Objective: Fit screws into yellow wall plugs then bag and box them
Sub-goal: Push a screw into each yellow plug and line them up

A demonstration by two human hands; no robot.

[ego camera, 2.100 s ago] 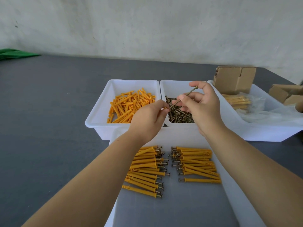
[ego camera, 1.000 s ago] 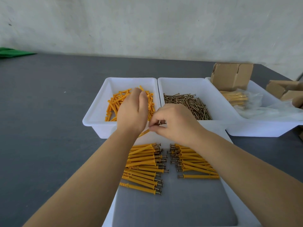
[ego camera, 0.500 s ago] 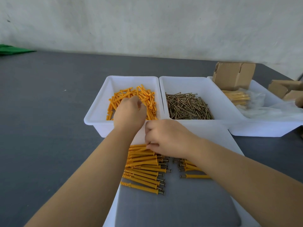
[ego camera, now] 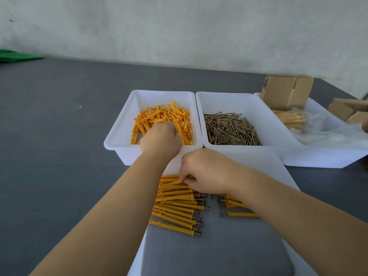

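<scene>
While reaching into the left tub (ego camera: pixel 119 134), left hand (ego camera: pixel 159 141) dips curled fingers among loose yellow plugs (ego camera: pixel 165 118); grip hidden, cannot tell. Right hand (ego camera: pixel 207 170) pinches a fitted plug (ego camera: pixel 171 183) atop the assembled row (ego camera: pixel 177 212) on the tray (ego camera: pixel 282 176). Screws (ego camera: pixel 231 129) fill the neighbouring tub.

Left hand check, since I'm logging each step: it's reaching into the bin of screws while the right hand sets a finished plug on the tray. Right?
Not quite. The head view shows the left hand in the bin of yellow plugs, not the screws. The right hand is at the finished plugs on the tray.
</scene>
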